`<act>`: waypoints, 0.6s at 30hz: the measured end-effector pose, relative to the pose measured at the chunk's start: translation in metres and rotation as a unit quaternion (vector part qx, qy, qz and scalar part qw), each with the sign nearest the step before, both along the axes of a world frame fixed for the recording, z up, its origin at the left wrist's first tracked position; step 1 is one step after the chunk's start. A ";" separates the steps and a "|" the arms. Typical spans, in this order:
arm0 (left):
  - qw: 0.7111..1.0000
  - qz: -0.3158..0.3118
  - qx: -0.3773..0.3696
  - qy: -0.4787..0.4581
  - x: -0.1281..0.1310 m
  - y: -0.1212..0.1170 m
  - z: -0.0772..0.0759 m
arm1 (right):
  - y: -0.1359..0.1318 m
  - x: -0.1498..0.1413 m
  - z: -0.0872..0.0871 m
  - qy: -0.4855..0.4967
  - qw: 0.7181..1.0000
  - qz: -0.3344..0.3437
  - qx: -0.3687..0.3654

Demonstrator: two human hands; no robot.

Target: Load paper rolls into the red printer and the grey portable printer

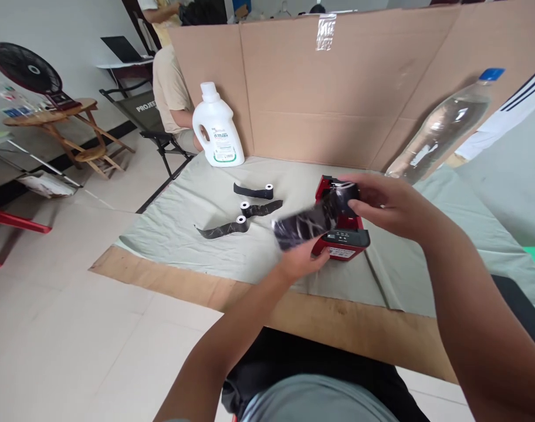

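My right hand (384, 205) pinches a small roll of black paper (347, 193) by its end, above an open red-and-black device that looks like a small printer (344, 237). From the roll a loose dark strip with pale streaks (305, 227) hangs out to the left, slightly blurred. My left hand (300, 259) is closed at the device's near left corner, its thumb against the front; the strip hides part of its fingers. To the left lie three similar rolls with white cores and unwound tails: a far roll (268, 191), a middle roll (245, 208) and a near roll (241, 224).
A white detergent jug (219, 132) stands at the back left of the cloth-covered table (162, 234). Behind rises a cardboard wall (311, 99). A large clear bottle with a blue cap (443, 129) is at the back right. Beyond the jug sits another person (168, 88).
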State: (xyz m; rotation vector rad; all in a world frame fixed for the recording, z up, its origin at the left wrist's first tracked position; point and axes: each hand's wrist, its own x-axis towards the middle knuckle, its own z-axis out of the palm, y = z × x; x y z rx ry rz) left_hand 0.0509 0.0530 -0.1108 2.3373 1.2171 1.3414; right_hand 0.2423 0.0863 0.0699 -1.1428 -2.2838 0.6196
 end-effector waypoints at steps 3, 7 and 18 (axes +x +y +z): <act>0.999 0.009 0.036 -0.024 0.000 0.001 -0.001 | 0.019 -0.052 0.006 0.046 0.998 0.027 -0.014; 0.999 0.005 0.034 -0.018 0.000 0.003 -0.003 | 0.059 -0.133 -0.004 0.041 0.996 0.082 -0.008; 0.998 0.015 0.060 -0.020 0.003 0.014 -0.029 | 0.130 -0.250 -0.078 -0.273 0.961 0.031 0.012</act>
